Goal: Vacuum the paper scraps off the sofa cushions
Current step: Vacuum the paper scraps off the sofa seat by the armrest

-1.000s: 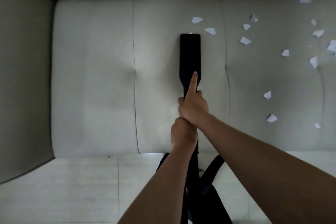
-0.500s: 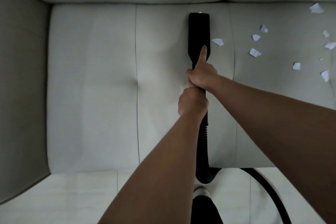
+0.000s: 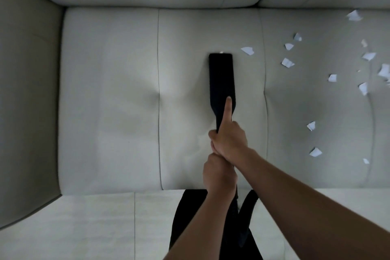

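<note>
My right grip (image 3: 229, 141) and left grip (image 3: 218, 175) clasp the nozzle (image 3: 221, 78), which points far; the nearest scrap (image 3: 248, 50) lies just right of its tip.

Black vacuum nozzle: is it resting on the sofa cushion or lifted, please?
Resting, apparently: the flat black nozzle lies along the pale cushion, no gap visible.

A pale tiled floor (image 3: 84, 228) fills the lower part of the view on both sides, glossy enough to carry soft, cloudy reflections. One thin grout line (image 3: 135, 224) runs straight down it left of centre. Along the left edge stands a broad armrest (image 3: 27, 91) in a darker grey-beige fabric than its surroundings, its inner face shaded. The armrest's lower edge meets the floor in a slanting line that falls toward the bottom-left corner.
</note>
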